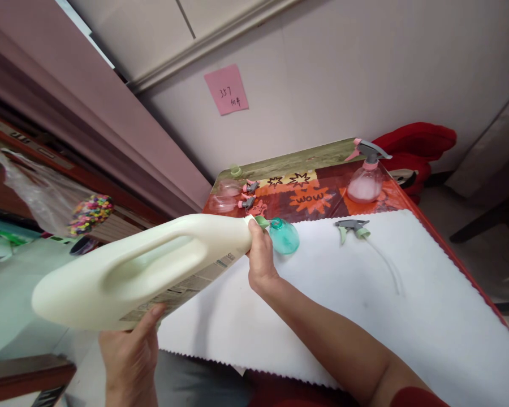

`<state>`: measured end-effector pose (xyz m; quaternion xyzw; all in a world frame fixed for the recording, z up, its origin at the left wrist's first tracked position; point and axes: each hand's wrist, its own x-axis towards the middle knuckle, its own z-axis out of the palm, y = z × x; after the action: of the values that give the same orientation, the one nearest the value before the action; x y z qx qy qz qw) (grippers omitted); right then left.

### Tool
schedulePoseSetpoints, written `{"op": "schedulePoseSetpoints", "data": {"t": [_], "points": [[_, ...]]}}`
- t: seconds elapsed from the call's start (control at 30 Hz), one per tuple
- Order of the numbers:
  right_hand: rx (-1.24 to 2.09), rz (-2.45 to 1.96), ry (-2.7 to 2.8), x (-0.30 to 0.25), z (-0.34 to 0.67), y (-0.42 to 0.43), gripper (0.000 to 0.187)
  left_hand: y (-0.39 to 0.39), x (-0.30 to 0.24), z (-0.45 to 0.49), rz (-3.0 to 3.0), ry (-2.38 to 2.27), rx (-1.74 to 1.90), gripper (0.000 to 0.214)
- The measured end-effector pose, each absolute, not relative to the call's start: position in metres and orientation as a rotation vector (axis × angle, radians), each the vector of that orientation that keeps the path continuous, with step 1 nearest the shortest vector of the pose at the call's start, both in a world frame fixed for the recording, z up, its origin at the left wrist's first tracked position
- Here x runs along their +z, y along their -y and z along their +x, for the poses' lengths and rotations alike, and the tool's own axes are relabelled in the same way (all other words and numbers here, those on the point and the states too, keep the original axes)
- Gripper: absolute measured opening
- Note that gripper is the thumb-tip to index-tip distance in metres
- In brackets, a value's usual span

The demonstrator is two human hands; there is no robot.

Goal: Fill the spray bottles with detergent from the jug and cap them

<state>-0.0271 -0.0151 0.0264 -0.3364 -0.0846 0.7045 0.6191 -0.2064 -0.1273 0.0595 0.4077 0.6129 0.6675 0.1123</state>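
Table (pixel 288 160), patterned top, far side against the wall.

White cloth (pixel 314 322), scalloped edge, spread over the near part of the table.

Jug, one (pixel 139 295), large, cream, with a moulded handle and a printed label. Held off the cloth; long axis runs from the base at near left to the neck at right and slightly far, so that the neck end points at the green bottle.

Hands, two, well apart, both clamped on the jug. Left hand (pixel 129 356): under the body, thumb against the label, fingers hidden. Right hand (pixel 263 257): wrapped about the neck, by far the nearer of the two to the green bottle.

Spray bottle, one (pixel 366 185), pink-tinted, upright, far right.

Green bottle, one (pixel 285 239), translucent, its mouth uncovered and facing up; just right of the right hand. Whether hand and bottle touch cannot be told.

Sprayer head, one (pixel 355 227), grey and pale green, loose on the cloth right of the green bottle, tube trailing near and right.

Spout, one (pixel 261 221), pale green, at the jug's neck; just left of the green bottle's mouth, level with it in this view, contact unclear.
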Motion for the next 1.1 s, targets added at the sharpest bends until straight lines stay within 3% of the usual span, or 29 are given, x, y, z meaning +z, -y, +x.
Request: {"op": "schedulePoseSetpoints", "data": {"t": [1.1], "points": [[1.624,-0.77,0.193,0.0293,-0.0263,0.0149,0.045,0.127,0.0613,-0.205,1.176,-1.788,1.986,0.055]]}}
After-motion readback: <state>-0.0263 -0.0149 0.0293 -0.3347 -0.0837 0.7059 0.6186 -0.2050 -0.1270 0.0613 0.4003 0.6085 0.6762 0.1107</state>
